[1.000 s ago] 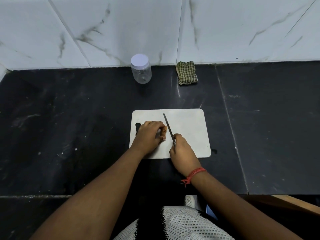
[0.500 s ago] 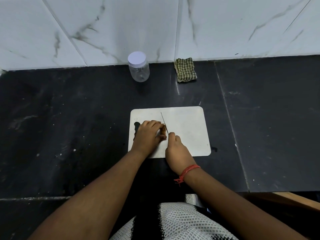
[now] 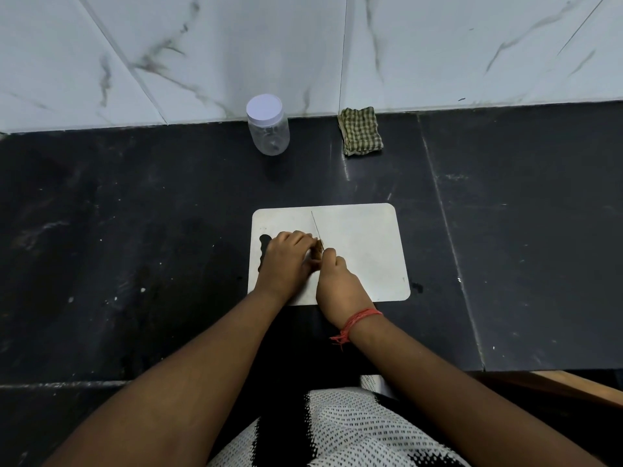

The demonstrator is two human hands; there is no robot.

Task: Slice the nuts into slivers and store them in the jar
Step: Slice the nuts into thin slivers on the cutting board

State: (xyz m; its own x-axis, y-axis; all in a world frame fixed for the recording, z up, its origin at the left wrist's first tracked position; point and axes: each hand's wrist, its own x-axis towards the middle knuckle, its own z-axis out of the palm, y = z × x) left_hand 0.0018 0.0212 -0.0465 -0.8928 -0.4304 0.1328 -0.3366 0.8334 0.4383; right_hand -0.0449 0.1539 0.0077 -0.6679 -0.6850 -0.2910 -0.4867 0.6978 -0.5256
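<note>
A white cutting board [image 3: 364,244] lies on the black counter in front of me. My left hand [image 3: 286,261] has its fingers curled over small brown nuts [image 3: 318,251] on the board's left part and holds them down. My right hand [image 3: 338,284] grips the handle of a thin knife [image 3: 316,227]. The blade points away from me and stands on edge right beside the nuts. The handle is hidden inside my fist. A clear plastic jar [image 3: 268,129] with a white lid on it stands at the back by the wall.
A folded green checked cloth [image 3: 360,131] lies at the back, right of the jar. The black stone counter [image 3: 135,230] stretches to both sides, backed by a white marble wall. A wooden edge [image 3: 580,385] shows at the lower right.
The knife has swung left and upright against the nuts, and my right hand has closed in on my left hand. The view has drifted slightly.
</note>
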